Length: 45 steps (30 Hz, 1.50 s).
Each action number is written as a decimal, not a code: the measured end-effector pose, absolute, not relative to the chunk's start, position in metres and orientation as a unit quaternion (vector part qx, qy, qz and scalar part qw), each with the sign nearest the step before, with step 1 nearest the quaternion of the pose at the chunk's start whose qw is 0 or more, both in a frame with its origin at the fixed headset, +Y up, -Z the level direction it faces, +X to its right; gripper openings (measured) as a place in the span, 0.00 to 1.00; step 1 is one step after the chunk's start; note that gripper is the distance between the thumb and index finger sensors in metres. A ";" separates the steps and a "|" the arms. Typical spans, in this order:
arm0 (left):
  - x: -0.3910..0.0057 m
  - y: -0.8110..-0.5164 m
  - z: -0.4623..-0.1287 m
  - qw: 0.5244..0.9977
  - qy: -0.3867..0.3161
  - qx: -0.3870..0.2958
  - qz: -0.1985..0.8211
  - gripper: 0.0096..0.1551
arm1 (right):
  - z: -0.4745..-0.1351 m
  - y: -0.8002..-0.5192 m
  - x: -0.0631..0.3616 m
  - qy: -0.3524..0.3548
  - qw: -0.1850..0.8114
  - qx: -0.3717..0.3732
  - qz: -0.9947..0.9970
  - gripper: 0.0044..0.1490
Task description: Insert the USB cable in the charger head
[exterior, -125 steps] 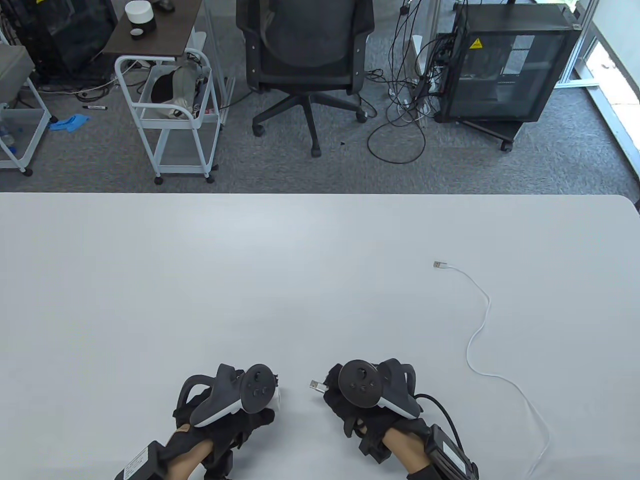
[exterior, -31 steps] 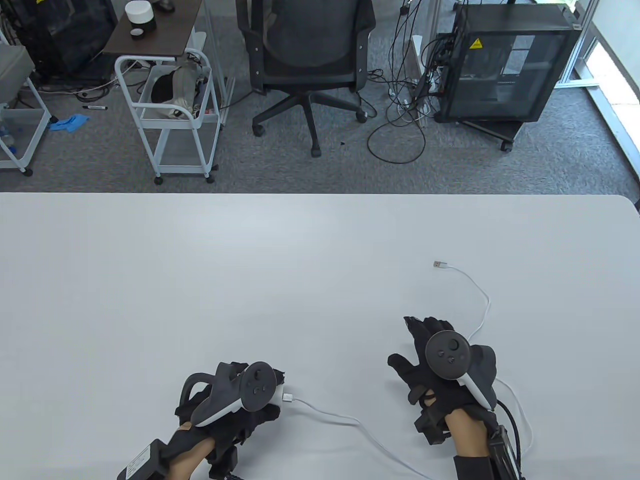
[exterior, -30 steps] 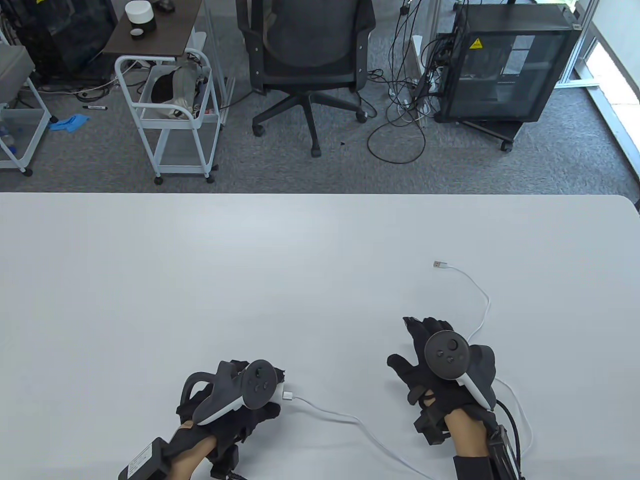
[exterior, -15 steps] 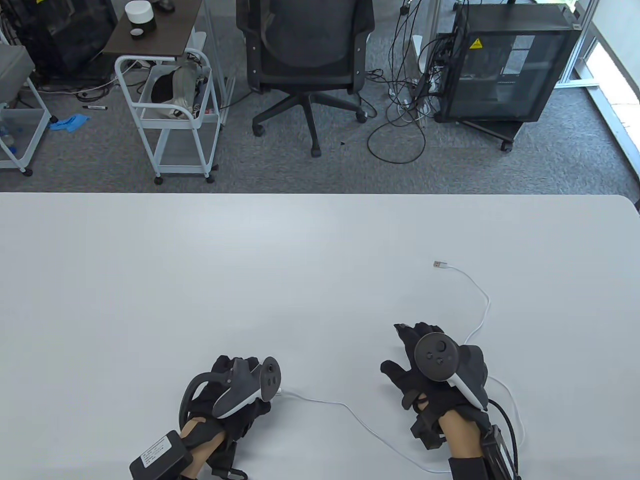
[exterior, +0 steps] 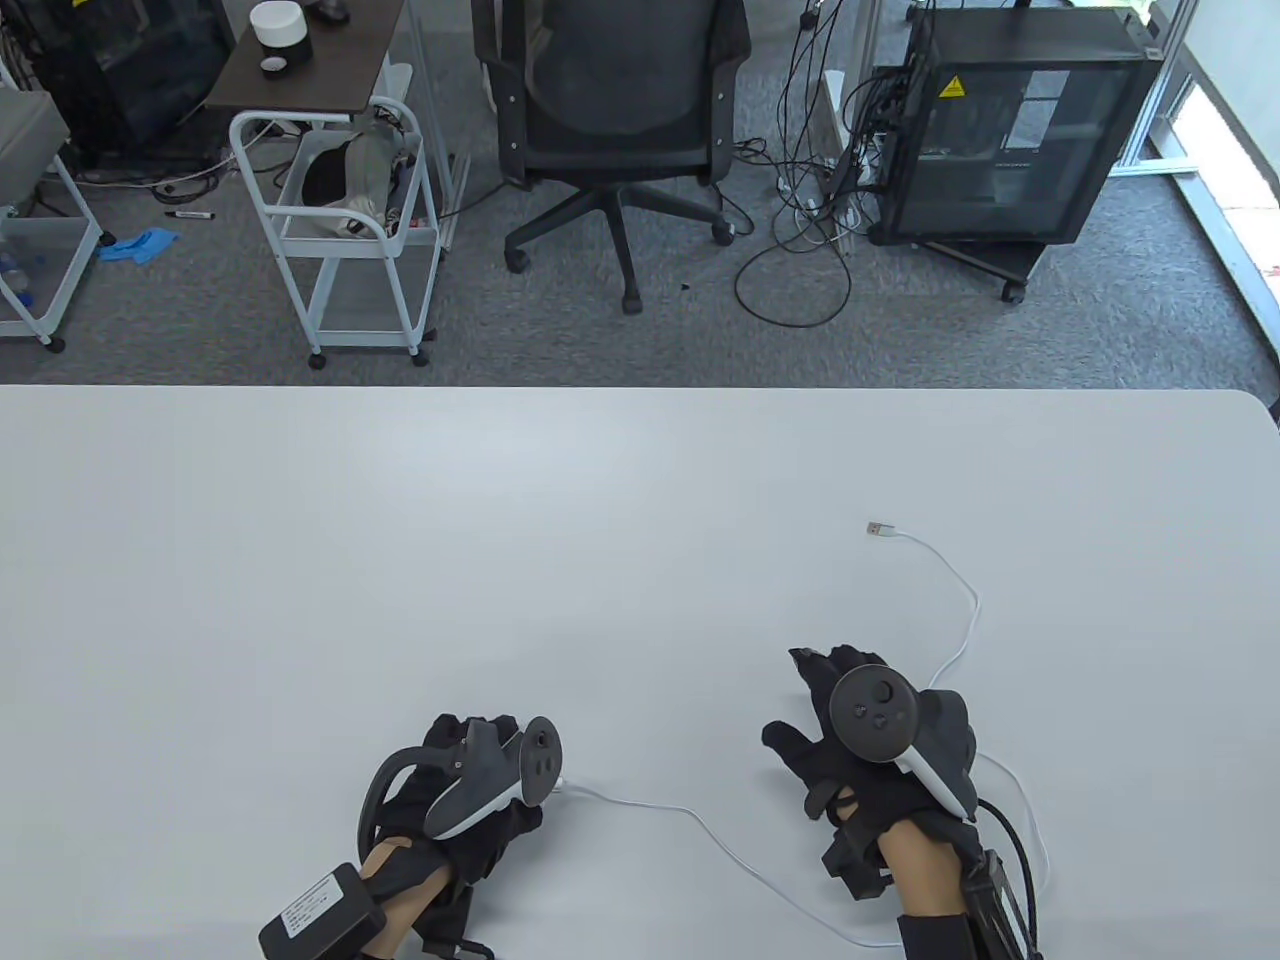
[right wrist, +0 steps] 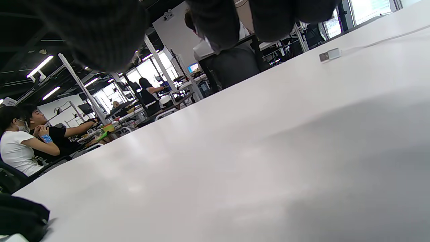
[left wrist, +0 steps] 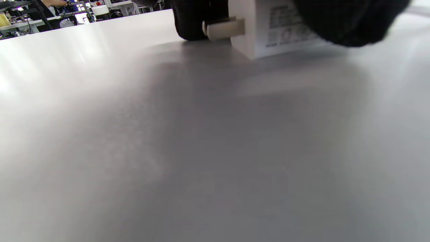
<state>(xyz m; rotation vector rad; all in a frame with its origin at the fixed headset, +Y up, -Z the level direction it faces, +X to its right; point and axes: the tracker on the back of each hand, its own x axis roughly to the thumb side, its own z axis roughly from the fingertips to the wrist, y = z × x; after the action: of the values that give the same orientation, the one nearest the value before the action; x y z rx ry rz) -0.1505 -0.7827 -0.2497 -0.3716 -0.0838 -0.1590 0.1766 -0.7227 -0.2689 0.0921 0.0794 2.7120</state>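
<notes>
The left hand [exterior: 470, 790] sat near the front edge of the table [exterior: 400, 560], its gloved fingers [left wrist: 346, 20] wrapped around the white charger head [left wrist: 268, 30] — the block rested on the tabletop, its printed label facing the wrist camera and its folded prong [left wrist: 223, 27] pointing left in that view. From above, the charger was hidden under the hand and its tracker. The white USB cable [exterior: 700, 830] emerged at the right side of that hand, ran right along the table toward the near edge, looped past the right wrist and curved away to the far right, where its free plug [exterior: 880, 530] lay flat, well apart from both hands. Whether the near plug was fully seated in the charger could not be made out.

The right hand [exterior: 860, 740] lay to the right, palm down, fingers spread and gripping nothing — the cable passed just beside it. In the right wrist view the free plug showed as a small grey block far across the table.
</notes>
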 end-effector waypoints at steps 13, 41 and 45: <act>-0.160 -0.749 -0.238 0.988 -0.084 -0.133 0.004 0.64 | -0.269 -0.722 0.178 0.028 0.217 0.034 0.975 0.58; -0.236 -0.720 -0.251 0.983 0.064 -0.127 0.117 0.61 | -0.267 -0.720 0.180 0.029 0.219 0.033 0.975 0.57; -0.256 -0.720 -0.253 0.977 0.107 -0.139 0.120 0.61 | -0.267 -0.720 0.180 0.032 0.218 0.031 0.975 0.57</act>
<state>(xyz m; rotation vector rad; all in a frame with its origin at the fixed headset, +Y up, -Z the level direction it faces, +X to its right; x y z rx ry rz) -0.2565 -0.7196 -0.2532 -0.2795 0.2155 0.2427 0.1803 -0.7203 -0.2672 0.0862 0.0874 2.6983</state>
